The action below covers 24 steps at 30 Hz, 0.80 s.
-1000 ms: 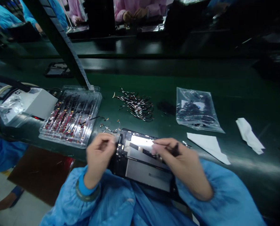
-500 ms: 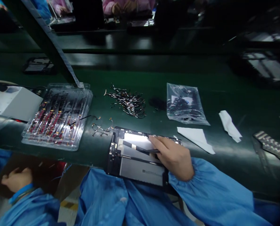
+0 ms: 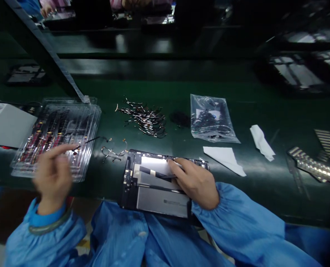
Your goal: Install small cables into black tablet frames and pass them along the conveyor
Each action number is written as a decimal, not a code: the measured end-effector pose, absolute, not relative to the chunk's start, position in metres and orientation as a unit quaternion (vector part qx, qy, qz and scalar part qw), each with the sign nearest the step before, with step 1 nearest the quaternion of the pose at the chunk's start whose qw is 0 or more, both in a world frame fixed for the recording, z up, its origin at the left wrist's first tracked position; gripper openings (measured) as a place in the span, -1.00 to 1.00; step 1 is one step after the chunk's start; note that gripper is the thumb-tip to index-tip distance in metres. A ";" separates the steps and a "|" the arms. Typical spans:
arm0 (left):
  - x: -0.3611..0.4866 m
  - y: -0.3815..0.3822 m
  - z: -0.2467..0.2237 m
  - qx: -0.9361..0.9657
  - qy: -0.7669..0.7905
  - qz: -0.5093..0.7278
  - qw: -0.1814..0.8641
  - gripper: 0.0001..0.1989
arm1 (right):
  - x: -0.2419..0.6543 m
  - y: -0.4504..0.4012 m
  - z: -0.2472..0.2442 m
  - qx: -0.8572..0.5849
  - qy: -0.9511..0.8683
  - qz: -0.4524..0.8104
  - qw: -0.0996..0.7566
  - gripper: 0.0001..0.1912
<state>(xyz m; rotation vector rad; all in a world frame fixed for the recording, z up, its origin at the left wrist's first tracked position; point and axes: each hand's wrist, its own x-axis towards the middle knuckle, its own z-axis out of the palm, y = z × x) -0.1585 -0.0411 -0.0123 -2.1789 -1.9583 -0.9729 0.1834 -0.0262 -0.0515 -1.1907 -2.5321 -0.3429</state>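
Note:
Over the clear plastic tray (image 3: 91, 155) of small circuit boards on the left, my left hand (image 3: 53, 174) is blurred. Its index finger reaches out towards a small board with a black cable (image 3: 94, 139) at the tray's right side; nothing shows in the hand. My right hand (image 3: 196, 181) rests on the right part of an opened tablet (image 3: 162, 200), with silver battery panels and a black frame. A dark slim tool like tweezers (image 3: 166, 176) sticks out leftward from its closed fingers, beside a black strip (image 3: 145, 170) on the tablet. The grip itself is partly hidden.
Loose thin cables (image 3: 113, 152) lie left of the tablet, with a cable pile (image 3: 148, 118) behind. A clear bag (image 3: 213, 118) of dark parts, white paper pieces (image 3: 226, 157) and metal strips (image 3: 315, 165) lie rightward. A white box (image 3: 7, 124) and slanted post (image 3: 53, 55) stand left.
My left hand has come up from below the table edge to the tray, index finger stretched out. My right hand stays on the tablet with the tool. The view has shifted slightly right.

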 end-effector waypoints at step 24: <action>-0.023 0.016 -0.042 -0.954 -0.258 -0.119 -0.098 -0.72 | 0.205 -0.038 -0.041 -0.419 -0.892 -0.057 0.162 -0.66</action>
